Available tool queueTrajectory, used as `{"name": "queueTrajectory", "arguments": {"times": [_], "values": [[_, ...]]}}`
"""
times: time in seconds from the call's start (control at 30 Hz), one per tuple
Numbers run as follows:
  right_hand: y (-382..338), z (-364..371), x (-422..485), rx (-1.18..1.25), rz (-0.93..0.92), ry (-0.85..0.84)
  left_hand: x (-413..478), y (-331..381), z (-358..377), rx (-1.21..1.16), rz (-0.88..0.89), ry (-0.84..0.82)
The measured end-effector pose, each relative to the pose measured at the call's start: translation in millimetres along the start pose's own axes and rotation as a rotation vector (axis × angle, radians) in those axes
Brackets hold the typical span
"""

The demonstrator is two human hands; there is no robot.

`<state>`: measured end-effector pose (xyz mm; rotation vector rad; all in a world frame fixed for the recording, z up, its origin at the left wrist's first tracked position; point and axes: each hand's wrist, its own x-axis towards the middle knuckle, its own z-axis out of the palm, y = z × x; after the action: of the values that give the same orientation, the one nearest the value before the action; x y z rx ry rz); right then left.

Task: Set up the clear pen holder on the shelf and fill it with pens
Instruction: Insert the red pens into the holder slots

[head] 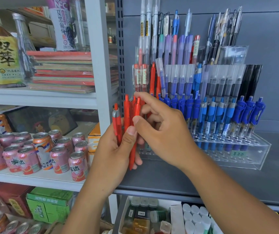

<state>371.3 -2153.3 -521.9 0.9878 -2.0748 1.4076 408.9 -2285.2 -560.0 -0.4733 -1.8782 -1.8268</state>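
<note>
Clear pen holder (260, 154) on the shelf (203, 181) holds upright pens (209, 115) in tiers; left hand (111, 152) grips a bunch of red pens (126, 114), clickers up; right hand (165, 132) pinches one

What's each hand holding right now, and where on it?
Left hand grips a bunch of red pens around the lower barrels. Right hand pinches one red pen of that bunch near its clip end, thumb and forefinger.

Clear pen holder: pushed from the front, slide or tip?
Probably stiff: the pen holder looks like rigid clear plastic. Likely slides rather than tips, given its wide stepped base on the flat shelf. Tall pens at the back may wobble.
</note>
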Motion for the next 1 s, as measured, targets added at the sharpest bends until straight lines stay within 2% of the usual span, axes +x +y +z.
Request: {"name": "queueTrajectory", "arguments": {"times": [0.1, 0.27, 0.5, 0.7, 1.0], "values": [[-2.9, -0.9, 0.3, 0.122, 0.003, 0.074, 0.6, 0.5, 1.7, -0.007, -0.01, 0.014], [-4.1, -8.1, 6.2, 0.222, -0.043, 0.313, 1.9, -5.0, -0.7, 0.011, -0.034, 0.062], [-2.5, -17.4, 8.7, 0.087, -0.16, 0.491, 2.3, -5.4, -0.7, 0.018, -0.018, 0.022], [6.6, -24.2, 8.5, -0.029, -0.182, 0.529, 2.7, -6.9, -2.3, 0.029, -0.036, -0.002], [16.7, -27.4, 9.8, -0.158, -0.146, 0.469, 3.2, -11.0, -3.8, 0.014, -0.101, -0.061]]}}
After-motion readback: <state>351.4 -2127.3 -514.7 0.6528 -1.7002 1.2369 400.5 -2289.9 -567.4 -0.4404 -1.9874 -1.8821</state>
